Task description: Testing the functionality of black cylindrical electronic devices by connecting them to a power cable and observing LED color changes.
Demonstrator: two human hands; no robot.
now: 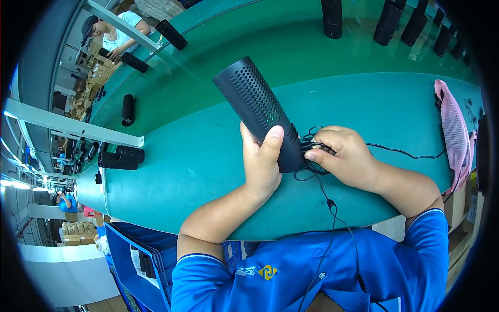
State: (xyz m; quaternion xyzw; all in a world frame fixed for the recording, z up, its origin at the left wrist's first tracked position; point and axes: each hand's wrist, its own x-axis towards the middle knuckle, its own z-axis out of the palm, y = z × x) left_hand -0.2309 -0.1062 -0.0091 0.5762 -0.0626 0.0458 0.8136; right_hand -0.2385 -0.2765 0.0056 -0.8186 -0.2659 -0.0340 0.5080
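Note:
My left hand (261,158) is wrapped round the lower part of a black perforated cylinder (254,99), with the thumb across its front. The cylinder leans with its wide top to the upper left, and a faint green glow shows through its holes. Beside its base, my right hand (345,156) pinches a black cable (315,147) between thumb and fingers; the cable end is partly hidden, and I cannot tell whether it is plugged in. Loops of thin black cord hang below the fingers, and an earphone-like cord (331,204) runs down over my blue shirt.
Several similar black cylinders (389,23) stand along the green belt (208,73) at the far side. More black cylinders (130,156) lie at the left. A pink mesh bag (455,132) hangs at the right edge of the green table (166,192). A co-worker (127,34) handles a cylinder at the upper left.

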